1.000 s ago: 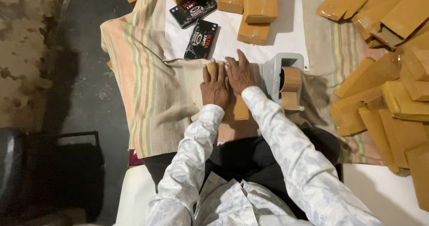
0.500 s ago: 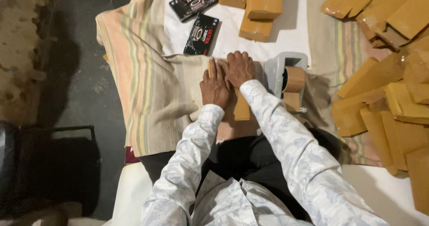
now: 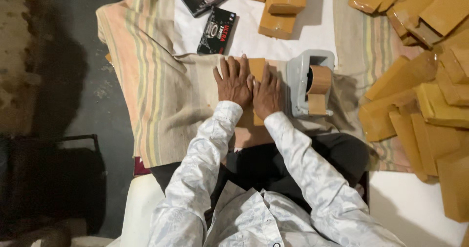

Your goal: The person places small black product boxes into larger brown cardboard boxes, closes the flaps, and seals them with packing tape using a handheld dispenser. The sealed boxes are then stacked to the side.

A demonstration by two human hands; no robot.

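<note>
Little had shifted since the earlier frames: both hands had stayed pressed on the same parcel, and only the camera had drifted, so that the scene sat a touch lower in the head view.

Seen from the head camera, the left hand (image 3: 233, 82) and the right hand (image 3: 266, 91) lay side by side, palms down and fingers (image 3: 229, 67) stretched flat, released rather than clenched, gripping nothing. Under them was a brown parcel (image 3: 256, 67), of which only the far end and a strip between the hands showed. It rested on a striped cloth (image 3: 161, 95) spread over the floor, just in front of the person's lap.

Just beside the right hand stood a grey tape dispenser (image 3: 299, 83) holding a roll of brown tape (image 3: 320, 79). Whether tape had yet gone onto the parcel under the hands could not be told.

As for progress, a large heap of brown parcels (image 3: 430, 81) lay to the right and a few more parcels (image 3: 283, 7) sat ahead on a white sheet (image 3: 312, 29), so much of the wrapping looked done. Two black boxes (image 3: 216, 30) lay near them unwrapped, so at least those seemed left.
</note>
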